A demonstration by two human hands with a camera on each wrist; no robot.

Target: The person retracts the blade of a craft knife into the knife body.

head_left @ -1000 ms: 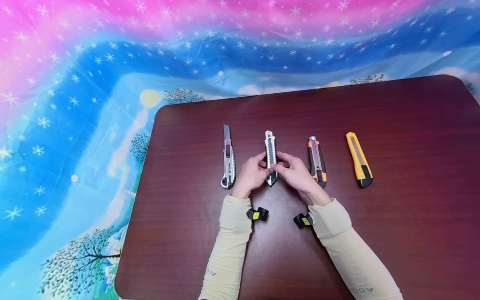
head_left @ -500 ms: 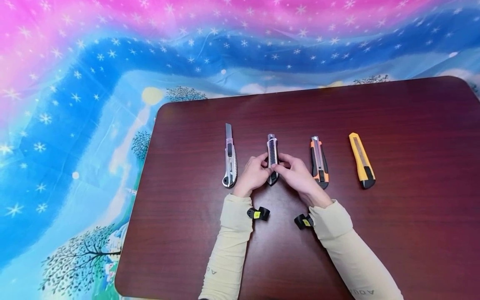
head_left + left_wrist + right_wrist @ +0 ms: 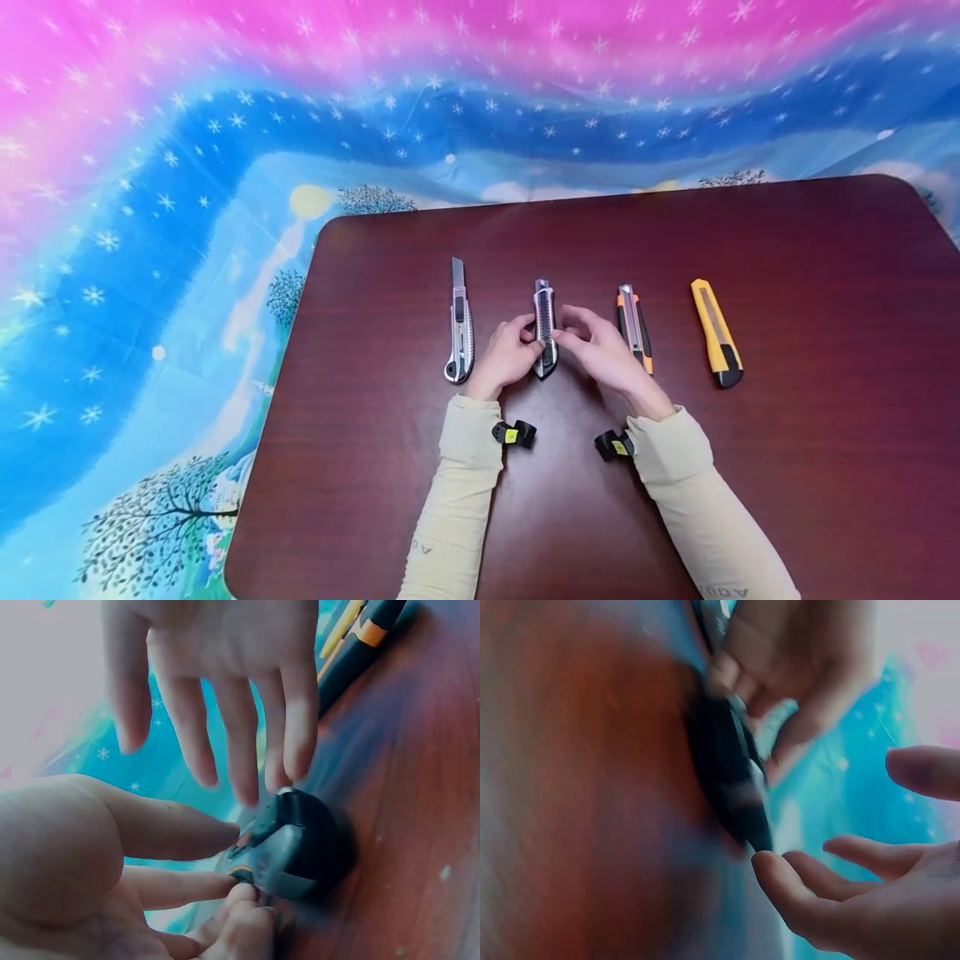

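Observation:
In the head view a silver-and-black snap-off utility knife lies mid-table, pointing away from me. My left hand pinches it from the left between thumb and fingers, which the left wrist view also shows. My right hand is at the knife's right side, fingers extended and thumb apart from them. In the right wrist view one right fingertip is at the end of the dark handle; whether it touches is blurred. The right forearm side partly covers an orange-and-black utility knife.
A silver utility knife with its blade extended lies left of my left hand. Farther right is a yellow utility knife with a black end. All lie on a dark red wooden table, with a patterned cloth behind.
My right thumb has come off the knife and the right hand has shifted slightly right, uncovering the knife's black lower part. The left hand keeps its grip. The head view has tilted a little.

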